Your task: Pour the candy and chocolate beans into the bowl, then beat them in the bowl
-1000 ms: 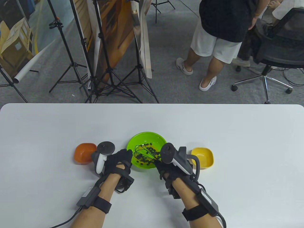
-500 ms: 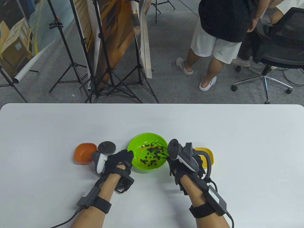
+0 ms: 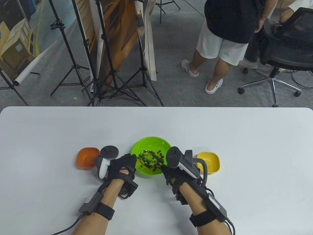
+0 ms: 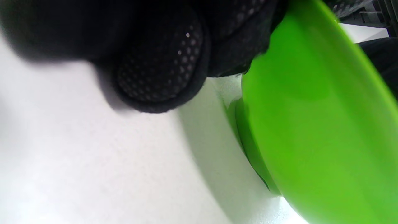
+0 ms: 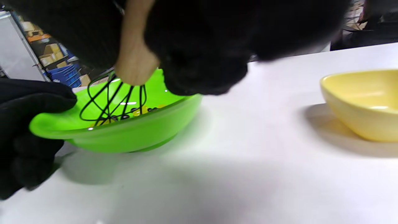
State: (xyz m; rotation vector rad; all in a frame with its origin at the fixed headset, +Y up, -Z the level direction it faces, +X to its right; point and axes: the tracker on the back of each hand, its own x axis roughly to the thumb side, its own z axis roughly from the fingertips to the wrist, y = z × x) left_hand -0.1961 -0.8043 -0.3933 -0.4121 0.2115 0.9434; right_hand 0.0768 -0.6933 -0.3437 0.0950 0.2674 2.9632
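Green bowl (image 3: 151, 143) sits on the white table (image 3: 220, 137), near the edge closest to you, between an orange dish (image 3: 86, 158) on its left and a yellow dish (image 3: 210, 160) on its right; both dishes stand apart from it. Dark chocolate beans (image 3: 152, 161) and a few yellow candy pieces (image 5: 140, 111) lie mixed in its bottom.

Your left hand (image 3: 122, 166) is against the bowl's left rim. In the right wrist view its gloved fingers (image 5: 37, 98) curl over that rim from above, and the left wrist view shows the glove pressed to the bowl's outer wall (image 4: 326, 124), so you are gripping the bowl and steadying it on the table.

Your right hand (image 3: 174, 175) is at the bowl's near right edge, fingers wrapped around the pale wooden handle of a whisk (image 5: 112, 99). The handle slopes down into the bowl, and the black wire loops sit among the beans toward the bowl's left-centre.

Beyond the far edge of the table you have light-stand tripods (image 3: 107, 73), a person standing in white shorts (image 3: 220, 46), and an office chair (image 3: 286, 53).
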